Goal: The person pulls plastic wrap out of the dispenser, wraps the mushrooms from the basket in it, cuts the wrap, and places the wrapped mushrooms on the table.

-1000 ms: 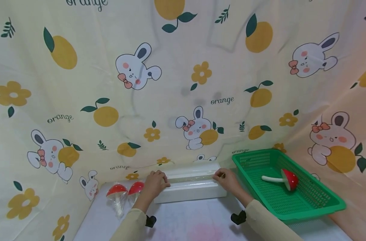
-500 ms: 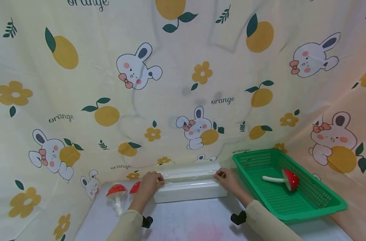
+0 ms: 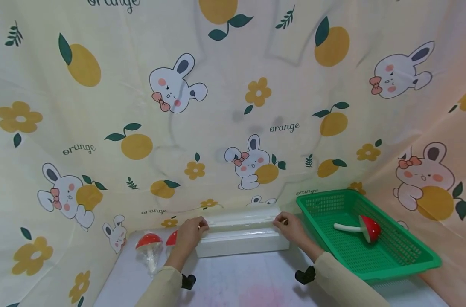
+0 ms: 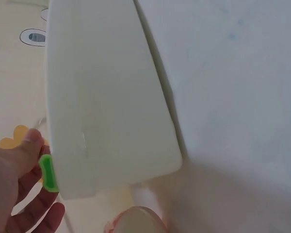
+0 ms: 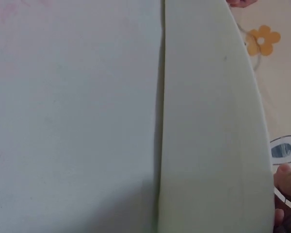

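A long white cling film dispenser (image 3: 242, 246) lies crosswise on the table with its lid (image 3: 244, 214) raised at the back. Clear, shiny cling film (image 3: 242, 226) stretches along its opening. My left hand (image 3: 190, 235) pinches the film at the left end between thumb and fingers. At the right end, my right hand (image 3: 290, 227) pinches the film likewise. The left wrist view shows a green end piece (image 4: 49, 173) on the dispenser beside the curled left fingers. Only part of the right hand (image 5: 287, 194) enters the right wrist view, behind the dispenser's edge.
Left of the dispenser, a red-capped toy mushroom (image 3: 149, 247) stands wrapped in clear film; a second mushroom (image 3: 171, 238) is partly hidden by my left hand. On the right, a green basket (image 3: 390, 273) holds an unwrapped toy mushroom (image 3: 369, 229). A patterned curtain (image 3: 233, 106) hangs behind.
My left hand has shifted left to the dispenser's end, then slightly up, covering more of the second mushroom. My right hand stays nearly in place at the other end.
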A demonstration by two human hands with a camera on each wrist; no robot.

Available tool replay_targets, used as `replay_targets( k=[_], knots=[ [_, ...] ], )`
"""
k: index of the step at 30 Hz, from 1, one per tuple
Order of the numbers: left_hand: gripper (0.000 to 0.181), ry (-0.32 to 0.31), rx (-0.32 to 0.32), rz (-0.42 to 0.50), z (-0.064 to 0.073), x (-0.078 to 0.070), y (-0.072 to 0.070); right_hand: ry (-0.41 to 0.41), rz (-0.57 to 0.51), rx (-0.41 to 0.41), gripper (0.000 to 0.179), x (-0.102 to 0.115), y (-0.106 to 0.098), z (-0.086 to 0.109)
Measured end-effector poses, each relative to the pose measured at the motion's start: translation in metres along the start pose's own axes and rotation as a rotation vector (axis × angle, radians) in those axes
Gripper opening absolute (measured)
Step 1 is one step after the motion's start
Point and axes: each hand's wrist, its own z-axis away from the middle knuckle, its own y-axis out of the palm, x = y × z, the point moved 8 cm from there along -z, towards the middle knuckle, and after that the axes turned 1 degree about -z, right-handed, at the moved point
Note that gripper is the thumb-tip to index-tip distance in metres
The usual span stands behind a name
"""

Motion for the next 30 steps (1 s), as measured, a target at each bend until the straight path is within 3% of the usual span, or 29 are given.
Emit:
replay_targets(
  k=[15,25,30],
  knots=[
    [0.007,-0.008,-0.111,0.098,0.002,-0.012,-0.017,-0.013,0.021,-0.034,0.005,0.017,-0.013,-0.004],
    [0.005,-0.016,-0.093,0.183,-0.001,-0.014,-0.027,-0.052,0.014,-0.052,0.005,0.032,-0.023,-0.008],
    [0.004,0.013,-0.085,0.225,-0.003,-0.017,-0.031,-0.074,0.000,-0.051,0.005,0.041,-0.028,-0.009]
  ],
)
